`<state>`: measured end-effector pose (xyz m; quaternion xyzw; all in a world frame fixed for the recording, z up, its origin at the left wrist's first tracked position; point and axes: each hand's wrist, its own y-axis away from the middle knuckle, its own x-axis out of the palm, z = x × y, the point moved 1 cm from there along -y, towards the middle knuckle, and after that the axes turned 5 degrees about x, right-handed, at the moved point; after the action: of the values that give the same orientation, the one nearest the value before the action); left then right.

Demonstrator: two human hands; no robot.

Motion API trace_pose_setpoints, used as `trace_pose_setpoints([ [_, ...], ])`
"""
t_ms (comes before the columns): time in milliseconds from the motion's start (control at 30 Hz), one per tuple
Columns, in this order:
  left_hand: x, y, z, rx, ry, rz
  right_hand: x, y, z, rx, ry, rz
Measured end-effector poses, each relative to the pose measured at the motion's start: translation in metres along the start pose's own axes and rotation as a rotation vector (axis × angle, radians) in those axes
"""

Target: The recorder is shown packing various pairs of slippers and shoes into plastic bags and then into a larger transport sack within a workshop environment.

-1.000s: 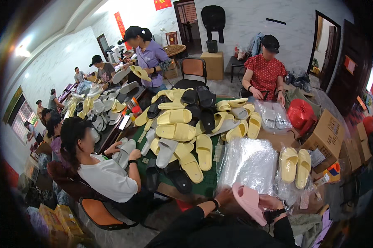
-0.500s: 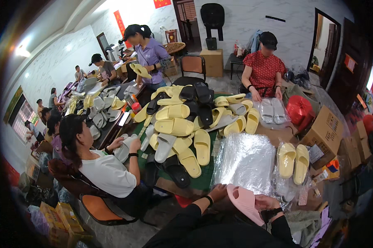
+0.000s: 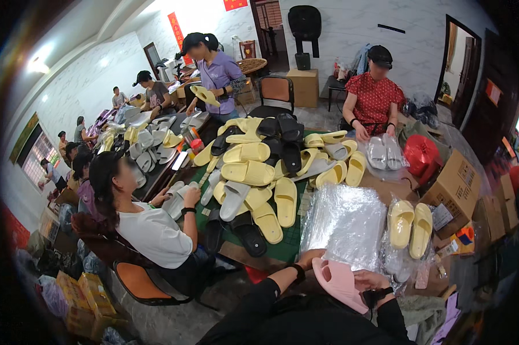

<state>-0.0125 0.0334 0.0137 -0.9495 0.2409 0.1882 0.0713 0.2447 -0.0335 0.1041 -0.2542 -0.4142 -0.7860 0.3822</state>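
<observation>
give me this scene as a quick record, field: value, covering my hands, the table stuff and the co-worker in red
left hand: at the pink slipper's edge, grip unclear
right hand: holding the pink slipper
plastic stack: clear, beyond the pink slipper
yellow pair: right of the stack, side by side
mixed pile: yellow, grey and black slippers, left of the stack
co-worker in red: both hands at grey slippers with clear plastic

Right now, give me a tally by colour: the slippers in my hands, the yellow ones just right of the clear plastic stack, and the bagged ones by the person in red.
Pink slipper: 1 (a second tucked behind can't be ruled out)
Yellow slippers: 2
Grey slippers: 2
Total visible: 5
</observation>
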Motion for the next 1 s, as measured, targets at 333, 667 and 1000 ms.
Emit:
trace_pose_setpoints([
  [333,-0.001,-0.016,0.013,-0.081,-0.12,-0.081,-0.011,0.006,-0.002,0.07,0.148,-0.289],
  [667,-0.007,-0.021,-0.02,-0.078,-0.324,-0.048,-0.051,-0.025,-0.017,-0.363,1.056,-0.616],
  [1000,-0.016,-0.023,-0.035,-0.079,-0.213,-0.237,-0.02,-0.025,-0.01,-0.669,1.363,-0.977],
])
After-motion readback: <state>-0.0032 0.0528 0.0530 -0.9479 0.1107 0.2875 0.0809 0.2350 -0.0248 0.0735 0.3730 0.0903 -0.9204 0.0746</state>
